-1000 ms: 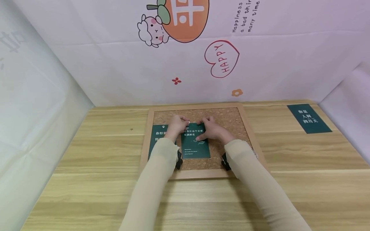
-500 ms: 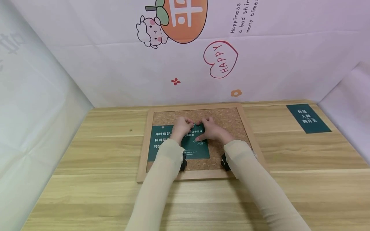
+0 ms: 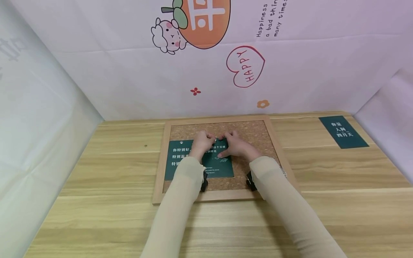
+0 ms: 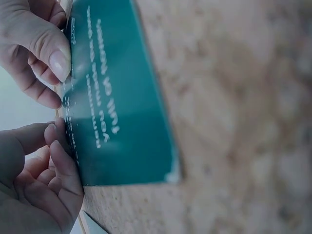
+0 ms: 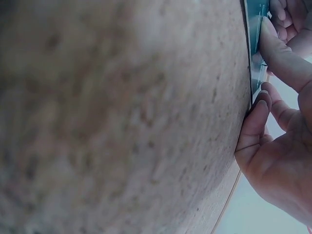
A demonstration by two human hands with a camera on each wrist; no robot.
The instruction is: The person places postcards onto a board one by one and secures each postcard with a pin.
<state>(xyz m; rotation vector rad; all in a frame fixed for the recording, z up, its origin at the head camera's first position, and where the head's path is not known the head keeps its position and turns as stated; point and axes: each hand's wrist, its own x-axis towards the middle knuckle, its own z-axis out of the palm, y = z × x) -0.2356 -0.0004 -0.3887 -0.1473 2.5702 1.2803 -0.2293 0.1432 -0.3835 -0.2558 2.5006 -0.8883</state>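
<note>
On the framed corkboard [image 3: 251, 132] lies a dark green card [image 3: 222, 168] with white print. My left hand [image 3: 201, 145] pinches a small whitish thumbtack [image 3: 215, 140] at this card's top edge; its tip is hidden by the fingers. My right hand [image 3: 239, 146] is spread over the card's right side. Its thumb [image 5: 277, 46] presses on the card face, while the other fingers rest at the top edge and on the cork. In the left wrist view the left hand [image 4: 41, 180] is beside the card's left edge, close to the right thumb [image 4: 56, 58].
Left of it, a second green card [image 3: 171, 172] lies on the board with a round tack [image 3: 181, 142] at its top, partly covered by the left sleeve. Another green card [image 3: 343, 132] lies on the wooden table [image 3: 338, 193] at right. A printed cloth [image 3: 135, 82] stands behind.
Over the first half second my left hand moved slightly right along the card's top edge with the thumbtack, uncovering more of the left card. The right hand stayed in place.
</note>
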